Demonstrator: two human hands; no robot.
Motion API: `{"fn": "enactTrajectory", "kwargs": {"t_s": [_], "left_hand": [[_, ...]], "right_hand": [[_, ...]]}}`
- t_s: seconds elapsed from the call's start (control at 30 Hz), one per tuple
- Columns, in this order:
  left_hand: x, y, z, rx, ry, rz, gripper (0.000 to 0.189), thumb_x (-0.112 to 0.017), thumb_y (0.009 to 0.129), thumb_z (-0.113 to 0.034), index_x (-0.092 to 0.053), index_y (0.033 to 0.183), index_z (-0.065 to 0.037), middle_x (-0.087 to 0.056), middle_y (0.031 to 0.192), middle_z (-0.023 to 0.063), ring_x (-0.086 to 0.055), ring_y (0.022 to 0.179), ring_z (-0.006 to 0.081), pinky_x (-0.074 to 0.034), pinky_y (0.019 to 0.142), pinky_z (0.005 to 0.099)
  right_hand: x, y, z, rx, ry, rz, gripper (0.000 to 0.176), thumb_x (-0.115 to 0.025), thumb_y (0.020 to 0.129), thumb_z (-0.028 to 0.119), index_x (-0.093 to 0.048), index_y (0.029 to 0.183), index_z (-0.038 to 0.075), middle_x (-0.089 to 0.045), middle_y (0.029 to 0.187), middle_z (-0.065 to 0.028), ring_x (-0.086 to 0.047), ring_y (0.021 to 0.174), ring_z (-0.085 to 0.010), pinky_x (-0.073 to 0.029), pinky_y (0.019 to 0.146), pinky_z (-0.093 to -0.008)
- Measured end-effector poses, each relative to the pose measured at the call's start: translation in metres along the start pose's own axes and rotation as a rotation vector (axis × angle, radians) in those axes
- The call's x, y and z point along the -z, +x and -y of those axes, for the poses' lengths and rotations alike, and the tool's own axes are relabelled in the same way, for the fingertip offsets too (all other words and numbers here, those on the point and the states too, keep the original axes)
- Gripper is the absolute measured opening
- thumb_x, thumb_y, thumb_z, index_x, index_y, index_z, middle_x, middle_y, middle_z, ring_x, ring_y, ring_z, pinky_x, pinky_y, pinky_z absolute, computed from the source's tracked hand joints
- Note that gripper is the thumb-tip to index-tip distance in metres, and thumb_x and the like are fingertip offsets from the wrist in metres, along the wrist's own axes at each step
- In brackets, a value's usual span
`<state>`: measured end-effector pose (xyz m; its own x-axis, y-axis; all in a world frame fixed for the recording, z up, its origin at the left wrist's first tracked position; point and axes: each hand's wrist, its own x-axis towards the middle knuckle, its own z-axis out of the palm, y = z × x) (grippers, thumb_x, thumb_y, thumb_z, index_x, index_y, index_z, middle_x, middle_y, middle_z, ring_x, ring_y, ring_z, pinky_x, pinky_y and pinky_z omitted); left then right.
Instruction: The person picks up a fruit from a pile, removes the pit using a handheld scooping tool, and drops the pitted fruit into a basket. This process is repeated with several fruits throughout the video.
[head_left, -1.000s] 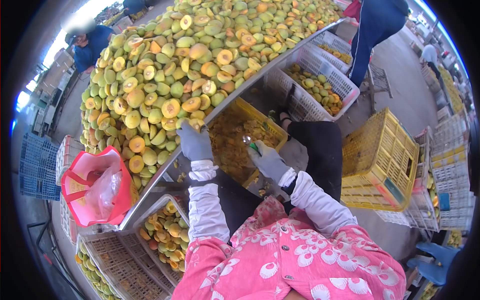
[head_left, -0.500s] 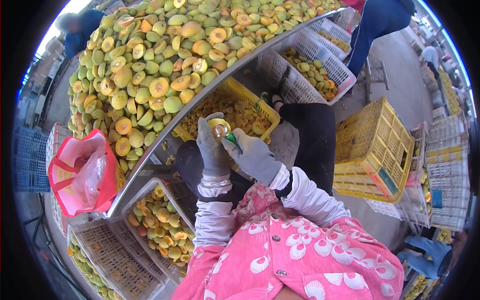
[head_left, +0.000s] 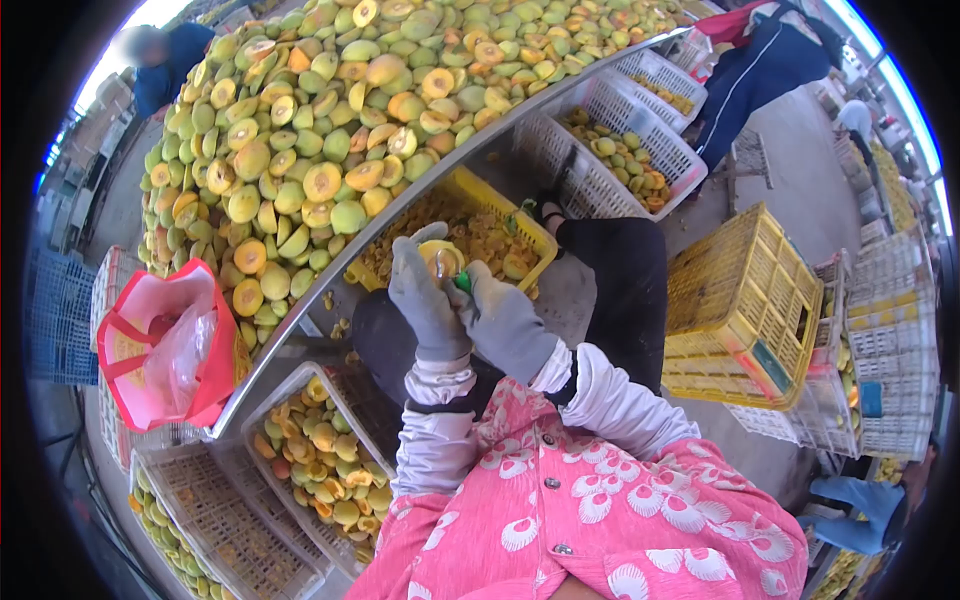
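Note:
In a grey glove, my left hand [head_left: 424, 305] is closed around a halved yellow-green fruit [head_left: 434, 247], which looks like a peach or apricot, its cut face turned up toward me. My right hand [head_left: 508, 325], gloved too, grips a small scoop by its green handle [head_left: 462, 282]. The scoop's shiny rounded metal end [head_left: 445, 265] is at the cut face of the fruit. Both hands are close together over the near side of a yellow crate [head_left: 540, 270] that contains scooped-out yellow pieces.
A metal-edged table [head_left: 330, 275] carries a big heap of halved fruit [head_left: 300, 150]. On its left corner stands a red bag [head_left: 125, 340]. White crates of fruit [head_left: 330, 455] [head_left: 640, 140] flank my legs. Stacked yellow crates [head_left: 740, 310] stand at right. Other people [head_left: 765, 75] are nearby.
My right hand has come in closer to the left, with the scoop turned more steeply against the fruit. At the upper right, a person in dark trousers has shifted, showing more of the body.

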<state>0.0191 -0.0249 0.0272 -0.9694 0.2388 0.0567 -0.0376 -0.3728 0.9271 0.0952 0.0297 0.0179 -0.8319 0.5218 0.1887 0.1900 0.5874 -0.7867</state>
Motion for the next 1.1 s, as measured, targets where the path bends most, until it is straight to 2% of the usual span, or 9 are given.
{"fn": "enactTrajectory", "kwargs": {"t_s": [0.17, 0.3, 0.33, 0.37, 0.57, 0.7, 0.83, 1.03, 1.1], "left_hand": [[-0.002, 0.009, -0.003, 0.034, 0.020, 0.146, 0.032, -0.043, 0.097, -0.020, -0.065, 0.099, 0.003, -0.064, 0.088, 0.0072, -0.057, 0.078, 0.0134, -0.045, 0.071, 0.0252], [-0.008, 0.032, 0.024, 0.079, 0.017, 0.236, 0.043, -0.046, 0.097, -0.033, -0.065, 0.087, 0.004, -0.061, 0.069, 0.0095, -0.055, 0.056, 0.0159, -0.046, 0.052, 0.0273], [-0.011, 0.030, 0.018, 0.053, 0.011, 0.311, 0.044, -0.045, 0.097, -0.035, -0.063, 0.083, 0.003, -0.062, 0.068, 0.0121, -0.057, 0.058, 0.0179, -0.047, 0.052, 0.0288], [-0.011, 0.018, -0.017, 0.223, 0.178, 0.450, 0.037, -0.049, 0.098, -0.029, -0.061, 0.112, 0.003, -0.067, 0.085, 0.0105, -0.062, 0.070, 0.0190, -0.049, 0.063, 0.0303], [-0.033, 0.020, -0.025, 0.200, 0.293, 0.518, 0.038, -0.051, 0.098, -0.030, -0.065, 0.093, 0.005, -0.060, 0.064, 0.0028, -0.051, 0.054, 0.0117, -0.041, 0.050, 0.0247], [-0.051, -0.001, -0.045, -0.037, 0.546, 0.347, 0.044, -0.050, 0.099, -0.035, -0.063, 0.095, 0.006, -0.057, 0.060, 0.0030, -0.051, 0.052, 0.0131, -0.042, 0.051, 0.0270], [-0.040, 0.002, -0.035, 0.408, 0.007, 0.552, 0.056, -0.051, 0.097, -0.043, -0.058, 0.101, 0.012, -0.059, 0.065, 0.0044, -0.053, 0.057, 0.0154, -0.047, 0.062, 0.0278], [-0.040, 0.005, -0.019, -0.195, 0.349, 0.485, 0.052, -0.049, 0.097, -0.046, -0.061, 0.101, 0.005, -0.060, 0.070, 0.0055, -0.054, 0.062, 0.0160, -0.048, 0.062, 0.0303], [-0.038, 0.011, -0.026, 0.467, 0.025, 0.486, 0.055, -0.047, 0.097, -0.050, -0.064, 0.098, 0.002, -0.062, 0.074, 0.0066, -0.056, 0.065, 0.0160, -0.047, 0.062, 0.0292]], "right_hand": [[-0.004, -0.006, -0.010, 0.013, 0.099, -0.040, 0.022, -0.054, 0.091, 0.022, -0.052, 0.100, 0.002, -0.059, 0.071, -0.0255, -0.059, 0.067, -0.0453, -0.046, 0.058, -0.0501], [-0.019, -0.005, -0.028, 0.020, 0.512, -0.068, 0.027, -0.046, 0.098, 0.025, -0.055, 0.106, 0.001, -0.064, 0.087, -0.0196, -0.061, 0.079, -0.0373, -0.046, 0.073, -0.0453], [0.025, -0.001, 0.001, -0.259, 0.651, 0.136, 0.024, -0.051, 0.095, 0.028, -0.060, 0.102, 0.006, -0.063, 0.076, -0.0121, -0.060, 0.067, -0.0255, -0.048, 0.062, -0.0378], [0.060, -0.007, 0.032, -0.538, 0.816, 0.377, 0.022, -0.056, 0.092, 0.031, -0.064, 0.097, 0.011, -0.062, 0.065, -0.0046, -0.059, 0.055, -0.0138, -0.050, 0.052, -0.0304], [0.015, 0.009, -0.019, -0.159, 0.871, 0.263, 0.034, -0.045, 0.098, 0.035, -0.057, 0.102, 0.003, -0.064, 0.079, -0.0076, -0.060, 0.071, -0.0261, -0.046, 0.065, -0.0386], [0.053, -0.004, 0.001, -0.485, 1.116, 0.488, 0.029, -0.053, 0.095, 0.031, -0.065, 0.085, 0.007, -0.061, 0.064, -0.0030, -0.056, 0.057, -0.0152, -0.043, 0.053, -0.0334], [0.050, -0.007, 0.007, -0.218, 0.737, 0.154, 0.028, -0.050, 0.097, 0.032, -0.061, 0.083, 0.010, -0.052, 0.058, 0.0017, -0.047, 0.046, -0.0126, -0.038, 0.041, -0.0284], [0.039, 0.009, -0.033, -0.570, 1.200, 0.750, 0.038, -0.048, 0.094, 0.049, -0.053, 0.083, 0.012, -0.044, 0.058, 0.0055, -0.039, 0.043, -0.0088, -0.032, 0.040, -0.0277], [0.042, 0.009, -0.032, -0.594, 1.233, 0.810, 0.037, -0.048, 0.095, 0.048, -0.051, 0.082, 0.014, -0.041, 0.057, 0.0069, -0.037, 0.042, -0.0071, -0.030, 0.038, -0.0258]]}}
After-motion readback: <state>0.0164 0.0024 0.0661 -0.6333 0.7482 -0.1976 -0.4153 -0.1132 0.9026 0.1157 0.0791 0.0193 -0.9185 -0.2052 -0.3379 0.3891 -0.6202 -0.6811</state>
